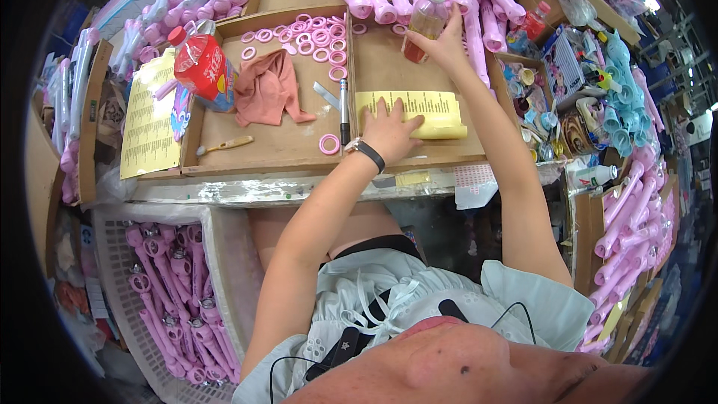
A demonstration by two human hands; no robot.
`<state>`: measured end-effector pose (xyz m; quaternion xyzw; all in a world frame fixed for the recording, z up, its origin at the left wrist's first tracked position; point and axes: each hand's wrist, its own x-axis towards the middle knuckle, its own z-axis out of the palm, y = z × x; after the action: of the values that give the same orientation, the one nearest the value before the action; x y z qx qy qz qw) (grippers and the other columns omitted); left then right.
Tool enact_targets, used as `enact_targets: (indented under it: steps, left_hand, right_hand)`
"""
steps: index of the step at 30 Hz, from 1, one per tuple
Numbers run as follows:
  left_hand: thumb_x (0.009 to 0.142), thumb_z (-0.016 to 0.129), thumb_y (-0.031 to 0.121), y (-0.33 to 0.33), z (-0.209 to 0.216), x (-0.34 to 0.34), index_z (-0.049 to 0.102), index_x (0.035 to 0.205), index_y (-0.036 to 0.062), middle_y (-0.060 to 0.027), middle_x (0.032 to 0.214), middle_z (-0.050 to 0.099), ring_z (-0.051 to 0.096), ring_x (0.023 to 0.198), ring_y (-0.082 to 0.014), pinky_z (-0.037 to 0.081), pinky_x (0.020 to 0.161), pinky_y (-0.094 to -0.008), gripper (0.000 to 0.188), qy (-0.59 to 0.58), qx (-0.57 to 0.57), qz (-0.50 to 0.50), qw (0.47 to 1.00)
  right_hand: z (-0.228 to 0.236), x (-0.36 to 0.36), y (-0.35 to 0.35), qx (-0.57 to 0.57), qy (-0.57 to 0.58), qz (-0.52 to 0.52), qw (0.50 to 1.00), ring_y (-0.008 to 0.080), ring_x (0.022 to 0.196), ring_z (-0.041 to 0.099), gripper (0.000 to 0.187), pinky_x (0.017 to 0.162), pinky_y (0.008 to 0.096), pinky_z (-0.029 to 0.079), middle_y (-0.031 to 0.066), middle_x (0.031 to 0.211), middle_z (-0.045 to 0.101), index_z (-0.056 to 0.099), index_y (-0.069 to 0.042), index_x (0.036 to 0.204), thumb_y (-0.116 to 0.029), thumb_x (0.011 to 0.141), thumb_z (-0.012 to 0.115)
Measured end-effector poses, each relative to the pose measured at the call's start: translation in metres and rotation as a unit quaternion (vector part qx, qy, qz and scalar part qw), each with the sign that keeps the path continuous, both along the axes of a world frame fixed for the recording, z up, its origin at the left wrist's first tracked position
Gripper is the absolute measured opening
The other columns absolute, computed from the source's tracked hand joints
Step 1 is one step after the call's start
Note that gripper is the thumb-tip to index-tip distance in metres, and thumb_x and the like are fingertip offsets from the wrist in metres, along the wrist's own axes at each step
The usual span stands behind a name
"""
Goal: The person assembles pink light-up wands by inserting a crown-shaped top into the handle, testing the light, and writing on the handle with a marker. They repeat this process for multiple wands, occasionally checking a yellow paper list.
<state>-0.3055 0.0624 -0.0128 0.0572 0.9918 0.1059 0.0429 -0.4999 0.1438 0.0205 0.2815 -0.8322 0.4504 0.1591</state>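
— Left hand [390, 131]?
— Spread open, palm down on yellow sheet [437, 107], near side; presumably steadying its curl.
— Right hand [444, 43]?
— Closed round bottle [428, 22], farther right; likely for secure hold.

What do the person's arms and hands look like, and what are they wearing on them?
Both the left hand and the right hand are bare, with no gloves. The left wrist wears a wristwatch with a black strap; no watch or bracelet shows on the right wrist. Short, loose, pale mint-green fabric sleeves cover the upper arms, leaving the forearms uncovered.
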Motion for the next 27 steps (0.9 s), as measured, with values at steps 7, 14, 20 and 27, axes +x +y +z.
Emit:
enact_targets:
  steps: [7,14,20,27]
  left_hand:
    - [0.084,0.053,0.048,0.001,-0.002,0.002,0.043,0.132,0.0295,-0.0191,0.142,0.029,0.026,0.128,-0.0464,0.024,0.098,-0.066,0.053,-0.005,0.013,0.01,1.0]
    - [0.083,0.054,0.05,0.0,-0.002,0.002,0.046,0.131,0.0288,-0.0187,0.141,0.031,0.025,0.128,-0.0461,0.024,0.097,-0.0665,0.052,-0.001,0.027,0.015,1.0]
    - [0.084,0.053,0.051,0.001,-0.001,0.002,0.046,0.131,0.0293,-0.0185,0.141,0.03,0.025,0.129,-0.0457,0.024,0.097,-0.0665,0.051,-0.01,0.021,0.015,1.0]
    - [0.086,0.049,0.05,-0.003,0.004,0.0,0.051,0.126,0.0259,-0.0162,0.137,0.039,0.03,0.127,-0.0442,0.024,0.099,-0.0635,0.046,-0.005,0.046,0.026,0.999]
  right_hand:
    - [-0.011,-0.01,0.019,-0.03,-0.039,-0.012,0.999,0.0323,0.117,0.045,0.092,0.098,0.0381,0.038,0.0222,0.127,0.04,0.029,0.003,0.134,-0.028,0.064,0.08]
    - [0.004,0.07,0.085,-0.05,-0.032,-0.065,0.996,0.0307,0.115,0.047,0.086,0.095,0.0374,0.04,0.0212,0.125,0.043,0.032,0.004,0.132,-0.024,0.065,0.079]
    - [0.006,0.112,0.095,0.03,-0.007,-0.146,0.989,0.034,0.117,0.044,0.083,0.096,0.0389,0.038,0.0235,0.124,0.044,0.034,0.006,0.13,-0.026,0.067,0.077]
    - [-0.003,0.11,0.087,0.044,0.031,-0.206,0.977,0.0371,0.117,0.043,0.083,0.098,0.0408,0.036,0.0247,0.124,0.045,0.034,0.007,0.13,-0.031,0.069,0.076]
